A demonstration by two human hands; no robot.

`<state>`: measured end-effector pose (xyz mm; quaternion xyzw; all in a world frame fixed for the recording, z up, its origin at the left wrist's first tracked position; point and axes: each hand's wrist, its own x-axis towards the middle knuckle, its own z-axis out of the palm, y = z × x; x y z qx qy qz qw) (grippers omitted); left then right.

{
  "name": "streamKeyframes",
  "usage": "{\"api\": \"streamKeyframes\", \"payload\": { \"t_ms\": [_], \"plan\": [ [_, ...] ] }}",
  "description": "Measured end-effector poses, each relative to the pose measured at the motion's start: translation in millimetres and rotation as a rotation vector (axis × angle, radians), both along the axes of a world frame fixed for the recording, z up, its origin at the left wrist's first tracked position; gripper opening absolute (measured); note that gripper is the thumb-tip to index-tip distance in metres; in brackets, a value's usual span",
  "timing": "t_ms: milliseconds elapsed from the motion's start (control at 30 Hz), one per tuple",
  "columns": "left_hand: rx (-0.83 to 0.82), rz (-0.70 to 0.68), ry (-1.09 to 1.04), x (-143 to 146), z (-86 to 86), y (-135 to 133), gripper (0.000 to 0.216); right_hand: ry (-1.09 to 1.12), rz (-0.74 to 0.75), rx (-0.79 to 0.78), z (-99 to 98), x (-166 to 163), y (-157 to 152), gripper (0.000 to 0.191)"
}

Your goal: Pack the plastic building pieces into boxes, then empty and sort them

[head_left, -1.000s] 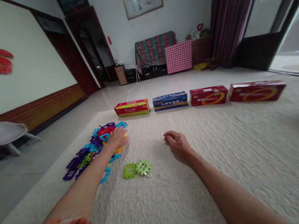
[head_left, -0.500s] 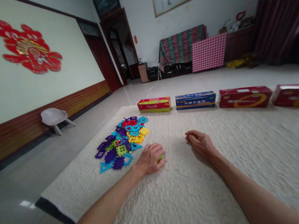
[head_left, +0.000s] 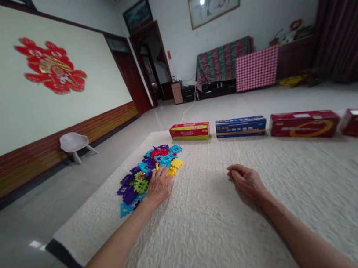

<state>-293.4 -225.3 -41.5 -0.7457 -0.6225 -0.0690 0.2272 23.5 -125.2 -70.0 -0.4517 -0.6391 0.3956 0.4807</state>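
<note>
My left hand (head_left: pixel 160 186) lies over the right side of a pile of plastic interlocking pieces (head_left: pixel 129 196), palm down with its fingers stretched out. Its fingertips touch the heap by the yellow pieces (head_left: pixel 176 164). Anything under the palm is hidden. Around it are purple, light-blue, red and green notched pieces, among them a green square one (head_left: pixel 140 184). My right hand (head_left: pixel 246 181) rests on the cream quilted blanket (head_left: pixel 213 235), apart from the pile, fingers curled into a loose fist. Nothing sticks out of it.
Along the blanket's far edge stand a red-and-green box (head_left: pixel 190 132), a blue box (head_left: pixel 241 128) and two dark red boxes (head_left: pixel 304 125). A small pale chair (head_left: pixel 74 143) is on the tiled floor to the left.
My left hand has moved left from the blanket onto the pile. The green piece seen under its fingers before is out of sight. My right hand keeps its place; the view has shifted slightly.
</note>
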Motion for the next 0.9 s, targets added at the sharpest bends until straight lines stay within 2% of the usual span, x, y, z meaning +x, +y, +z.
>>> {"api": "streamKeyframes", "payload": {
  "t_ms": [100, 200, 267, 367, 467, 667, 833, 900],
  "plan": [
    [-0.027, 0.033, -0.042, 14.6, 13.1, 26.3, 0.030, -0.034, -0.002, 0.012, -0.9, -0.3, 0.8, 0.032],
    [-0.094, 0.069, -0.084, 29.4, 20.5, 73.1, 0.032, -0.047, 0.006, 0.000, -3.7, -0.2, 2.1, 0.034],
    [-0.164, 0.152, -0.126, 35.1, 18.4, 109.2, 0.039, -0.050, 0.012, -0.009, -3.6, 0.0, 1.7, 0.034],
    [-0.224, 0.206, -0.167, 36.0, 8.3, 156.9, 0.046, -0.036, 0.006, -0.027, 0.1, -0.6, -1.0, 0.032],
    [-0.279, 0.227, -0.189, 29.6, -0.8, 187.1, 0.044, 0.005, -0.006, -0.053, 4.6, -2.4, -3.6, 0.031],
    [-0.350, 0.252, -0.180, 7.1, -1.1, 203.4, 0.049, 0.018, -0.008, -0.078, 5.4, -2.3, -2.6, 0.031],
    [-0.337, 0.320, -0.165, -0.6, 4.7, 197.8, 0.046, 0.000, -0.006, -0.080, 2.9, -1.5, -0.6, 0.030],
    [-0.319, 0.305, -0.160, 2.0, 5.5, 188.8, 0.046, 0.005, -0.007, -0.083, 2.5, -1.8, -0.5, 0.031]
  ]
}}
